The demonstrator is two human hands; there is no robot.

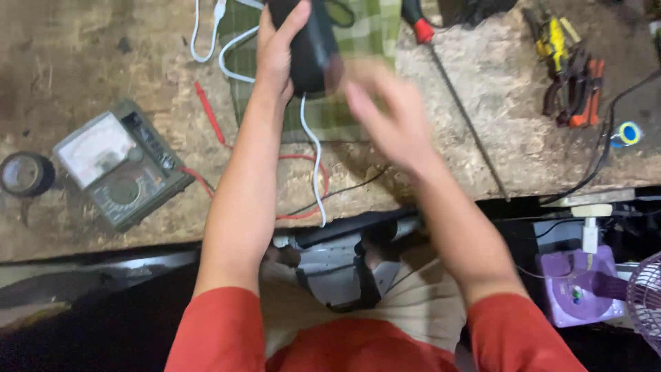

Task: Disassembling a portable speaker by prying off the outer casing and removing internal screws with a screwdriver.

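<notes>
Head cam: left hand [275, 52] clamped on black device [310, 45] above green cloth [358, 41] at counter [82, 55] far edge, long axis running away from body. Right hand [385, 117] blurred, fingers apart, empty, just beside device's right.

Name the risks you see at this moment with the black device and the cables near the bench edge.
The left hand alone grips the black device; the right hand is blurred and apart from it, so it could slip. Its white cable hangs over the bench edge and might snag. The red lead by the analog meter could tangle.
</notes>
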